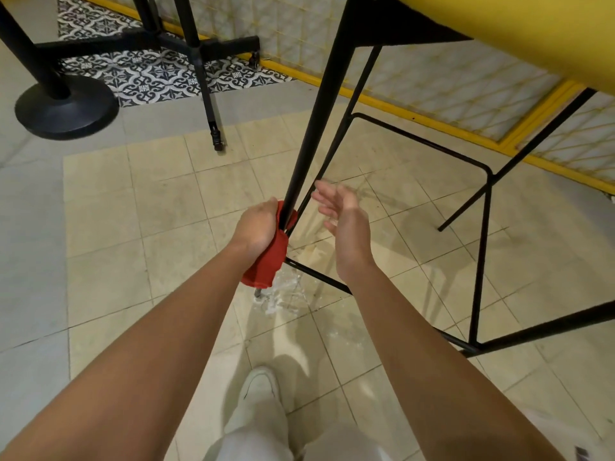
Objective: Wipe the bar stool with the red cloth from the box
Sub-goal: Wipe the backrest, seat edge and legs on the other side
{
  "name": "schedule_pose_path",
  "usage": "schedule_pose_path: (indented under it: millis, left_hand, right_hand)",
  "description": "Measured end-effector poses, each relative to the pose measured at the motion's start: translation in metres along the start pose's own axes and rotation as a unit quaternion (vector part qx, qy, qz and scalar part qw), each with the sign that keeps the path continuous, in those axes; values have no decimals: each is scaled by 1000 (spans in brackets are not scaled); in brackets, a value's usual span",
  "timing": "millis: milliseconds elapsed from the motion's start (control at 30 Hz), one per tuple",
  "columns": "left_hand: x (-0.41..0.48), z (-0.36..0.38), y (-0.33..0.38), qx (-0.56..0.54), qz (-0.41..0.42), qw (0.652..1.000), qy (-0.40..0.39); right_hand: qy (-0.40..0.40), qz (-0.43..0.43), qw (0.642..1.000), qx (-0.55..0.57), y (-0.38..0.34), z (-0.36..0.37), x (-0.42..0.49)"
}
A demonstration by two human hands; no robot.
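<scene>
The bar stool has a yellow seat (532,31) at the top right and thin black metal legs. Its near leg (319,111) runs down the middle of the view. My left hand (256,224) is closed around the red cloth (269,261), which is wrapped round the lower part of that leg; a loose end of cloth hangs below my fist. My right hand (342,221) hovers just right of the leg, fingers spread, holding nothing. The black footrest bars (432,144) join the legs. The box is out of view.
A round black table base (66,108) stands at the far left, with another black stand and leg (206,91) behind it. A yellow-framed mesh partition (449,84) runs along the back. My white shoe (259,390) is on the beige tiles below.
</scene>
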State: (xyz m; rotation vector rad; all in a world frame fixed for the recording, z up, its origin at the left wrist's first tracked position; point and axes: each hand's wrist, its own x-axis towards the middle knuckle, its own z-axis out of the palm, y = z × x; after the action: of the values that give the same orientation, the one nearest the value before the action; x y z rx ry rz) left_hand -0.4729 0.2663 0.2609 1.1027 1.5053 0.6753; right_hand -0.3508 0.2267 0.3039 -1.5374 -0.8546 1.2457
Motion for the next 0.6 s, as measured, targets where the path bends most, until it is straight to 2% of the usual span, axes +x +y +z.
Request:
schedule_pose_path:
  millis: [100,267,367,500,600]
  left_hand:
    - [3,-6,11,3,-7,1000,-30]
    - [2,-10,9,-83,33,994,-62]
    - [10,-6,-5,-48,23,997,-59]
    - [22,-14,-12,52,8,992,-115]
    - [22,-17,-8,8,54,992,-115]
  right_hand:
    - [-1,22,1000,-16,8,-3,5]
    - [-18,41,999,-21,17,5,8]
    - [-42,62,996,-50,23,12,9]
    - [-66,89,992,-58,26,21,14]
    - [-30,63,997,-19,28,22,21]
